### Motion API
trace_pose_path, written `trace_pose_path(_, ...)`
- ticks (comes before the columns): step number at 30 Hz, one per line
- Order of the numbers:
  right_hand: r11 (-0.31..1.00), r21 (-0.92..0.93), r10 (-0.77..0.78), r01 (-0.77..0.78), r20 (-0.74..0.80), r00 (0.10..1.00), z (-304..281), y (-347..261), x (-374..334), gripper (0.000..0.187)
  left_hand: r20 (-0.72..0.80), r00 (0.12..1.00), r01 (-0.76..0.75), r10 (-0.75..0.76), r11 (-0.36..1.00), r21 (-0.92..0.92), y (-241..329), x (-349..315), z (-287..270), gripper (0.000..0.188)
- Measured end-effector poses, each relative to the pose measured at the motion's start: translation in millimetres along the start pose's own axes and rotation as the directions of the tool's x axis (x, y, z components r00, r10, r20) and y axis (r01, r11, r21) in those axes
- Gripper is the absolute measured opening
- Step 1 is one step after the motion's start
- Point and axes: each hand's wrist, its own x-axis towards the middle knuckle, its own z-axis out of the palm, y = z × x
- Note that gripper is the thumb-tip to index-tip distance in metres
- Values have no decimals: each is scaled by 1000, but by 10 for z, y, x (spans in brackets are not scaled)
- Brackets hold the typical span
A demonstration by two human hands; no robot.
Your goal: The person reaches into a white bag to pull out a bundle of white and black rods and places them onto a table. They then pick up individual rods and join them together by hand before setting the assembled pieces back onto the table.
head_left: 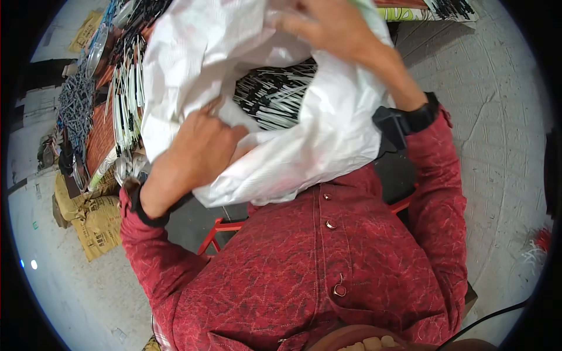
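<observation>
A large white woven sack [336, 111] spreads across the upper middle, with its mouth turned toward me. Inside lie several thin white rods with black ends [284, 99], heaped and crossing one another. My left hand [202, 149] grips the near left part of the sack's rim, fingers curled into the folds. At the far right side of the mouth, my right hand [331, 29] holds the rim, its fingertips slightly blurred and partly cut off by the top of the picture. A black wrist device [404, 120] sits on my right wrist.
On the left, more white and black rods [126, 99] lie on a reddish surface beside a heap of grey-blue parts [76, 111]. Brown paper sacks [96, 225] rest on the floor below. Part of a red metal frame [219, 234] shows under the white sack.
</observation>
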Motion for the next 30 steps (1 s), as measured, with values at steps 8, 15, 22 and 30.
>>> trace_pose_path(8,959,-242,-105,146,176,979,246,-54,-456,69,153,981,150,-122,972,-183,-123,-138,603,26)
trace_pose_path(15,928,68,-371,365,193,908,335,-848,-596,11,-193,972,-209,131,858,-470,-136,53,654,31)
trace_pose_path(22,995,-61,-15,84,711,703,531,-635,-921,11,65,992,-76,113,905,-418,-116,66,762,31)
trace_pose_path(30,995,-78,14,56,694,720,591,-555,-737,11,175,974,-95,141,964,-248,-176,71,778,34)
